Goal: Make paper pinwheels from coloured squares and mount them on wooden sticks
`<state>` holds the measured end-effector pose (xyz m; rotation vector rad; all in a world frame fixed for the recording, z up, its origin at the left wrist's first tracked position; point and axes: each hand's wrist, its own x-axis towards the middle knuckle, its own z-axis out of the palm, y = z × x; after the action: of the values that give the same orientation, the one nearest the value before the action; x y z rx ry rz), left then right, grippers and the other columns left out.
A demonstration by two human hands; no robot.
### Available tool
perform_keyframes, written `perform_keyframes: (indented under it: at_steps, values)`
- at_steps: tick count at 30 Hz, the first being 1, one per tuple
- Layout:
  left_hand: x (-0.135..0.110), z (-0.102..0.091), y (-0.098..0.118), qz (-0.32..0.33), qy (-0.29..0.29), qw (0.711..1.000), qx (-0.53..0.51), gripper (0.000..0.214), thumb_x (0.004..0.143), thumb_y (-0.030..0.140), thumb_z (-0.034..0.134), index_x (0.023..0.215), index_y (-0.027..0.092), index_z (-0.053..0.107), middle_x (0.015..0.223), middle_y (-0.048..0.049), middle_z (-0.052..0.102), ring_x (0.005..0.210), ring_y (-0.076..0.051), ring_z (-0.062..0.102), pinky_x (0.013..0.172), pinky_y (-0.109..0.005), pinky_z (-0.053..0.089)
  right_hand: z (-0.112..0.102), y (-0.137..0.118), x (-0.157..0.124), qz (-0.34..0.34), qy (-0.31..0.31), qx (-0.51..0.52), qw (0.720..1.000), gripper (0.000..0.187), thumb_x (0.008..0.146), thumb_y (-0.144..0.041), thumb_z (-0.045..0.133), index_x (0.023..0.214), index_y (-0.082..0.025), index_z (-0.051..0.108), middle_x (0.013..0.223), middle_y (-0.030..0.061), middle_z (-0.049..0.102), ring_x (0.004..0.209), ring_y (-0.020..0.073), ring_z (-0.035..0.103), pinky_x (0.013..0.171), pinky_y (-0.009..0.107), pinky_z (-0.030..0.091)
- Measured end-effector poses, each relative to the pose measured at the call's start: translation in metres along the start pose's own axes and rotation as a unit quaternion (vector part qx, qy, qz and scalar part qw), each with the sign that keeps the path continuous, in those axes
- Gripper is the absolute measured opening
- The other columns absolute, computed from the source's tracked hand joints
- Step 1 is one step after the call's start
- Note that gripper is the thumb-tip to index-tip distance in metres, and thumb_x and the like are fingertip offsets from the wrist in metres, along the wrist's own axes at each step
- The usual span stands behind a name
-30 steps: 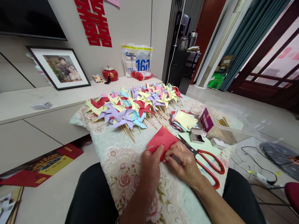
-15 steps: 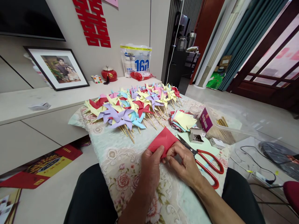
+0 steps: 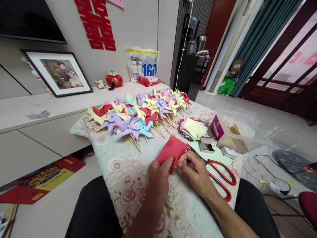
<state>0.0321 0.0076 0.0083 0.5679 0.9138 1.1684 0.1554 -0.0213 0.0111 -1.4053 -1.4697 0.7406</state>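
A square of red paper (image 3: 172, 148), slit in from its corners, is held up between both hands above the near part of the table. My left hand (image 3: 160, 173) is closed on its lower left side, thumb on top. At the lower right edge, my right hand (image 3: 194, 170) pinches the same paper between thumb and fingers. Red-handled scissors (image 3: 223, 177) lie just right of my right hand, their blades partly hidden behind it. Beyond the hands lie several finished paper pinwheels (image 3: 128, 126) on sticks, in purple, yellow, blue, red and pink.
A stack of cut paper squares (image 3: 193, 128) lies past the hands. Beside it stand a small box of metal pins (image 3: 207, 145), another small white box (image 3: 229, 152) and a clear plastic bin (image 3: 244, 132) holding sticks. A flowered cloth (image 3: 133, 195) covers the table.
The red paper has bent upward more along its slits, with its lower right part drawn in by my right fingers. Both hands stay in nearly the same place; the view shifts slightly.
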Motion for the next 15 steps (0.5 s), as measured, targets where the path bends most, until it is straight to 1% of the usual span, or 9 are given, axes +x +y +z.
perform_keyframes:
  at_steps: [4, 8, 15]
  values:
    - [0.0, -0.001, -0.002, -0.003, 0.0, 1.0, 0.002, 0.009, 0.061, 0.026, 0.075, 0.06, 0.018, 0.069, 0.054, 0.0022, 0.059, 0.052, -0.012, 0.047, 0.051, -0.025, 0.038, 0.0, 0.004, 0.001, 0.023, 0.0, 0.033, 0.999, 0.009, 0.08, -0.019, 0.055, 0.074, -0.02, 0.062, 0.07, -0.0001, 0.06, 0.063, 0.0157, 0.051, 0.06, 0.028, 0.04]
    - [0.0, -0.001, -0.003, -0.013, -0.002, 1.0, -0.009, 0.009, 0.06, 0.025, 0.073, 0.058, 0.018, 0.068, 0.055, 0.0016, 0.061, 0.051, -0.012, 0.048, 0.051, -0.024, 0.038, 0.001, 0.007, 0.001, 0.052, -0.001, 0.057, 0.997, 0.008, 0.077, -0.017, 0.055, 0.073, -0.02, 0.061, 0.064, -0.002, 0.058, 0.058, 0.0142, 0.048, 0.055, 0.026, 0.038]
    - [-0.002, 0.001, -0.003, -0.019, -0.001, 1.0, -0.012, 0.008, 0.06, 0.024, 0.073, 0.059, 0.016, 0.069, 0.053, 0.0007, 0.062, 0.051, -0.012, 0.049, 0.05, -0.024, 0.039, 0.003, 0.016, 0.0, 0.045, -0.007, 0.087, 0.995, 0.009, 0.081, -0.019, 0.055, 0.074, -0.021, 0.06, 0.065, -0.0008, 0.063, 0.057, 0.0155, 0.057, 0.055, 0.028, 0.045]
